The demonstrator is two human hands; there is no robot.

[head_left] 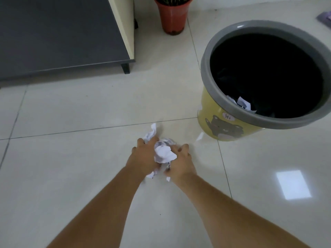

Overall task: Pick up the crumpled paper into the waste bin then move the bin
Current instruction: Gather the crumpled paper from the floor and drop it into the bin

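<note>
White crumpled paper (163,153) lies in a small heap on the pale floor tiles, low in the middle of the view. My left hand (143,158) cups it from the left and my right hand (180,162) from the right, both pressed against the paper with fingers curled around it. More paper scraps (150,134) stick out beyond my left fingers. The waste bin (222,111) stands upright to the upper right, yellow with a bear picture and a grey rim, dark inside. A few white paper pieces (241,102) lie in it.
A dark grey low platform (59,36) with a short leg fills the upper left. A red-brown plant pot (172,17) stands at the top centre by a cream panel. A purple item (325,18) lies at the far right edge. Bare tiles surround the bin.
</note>
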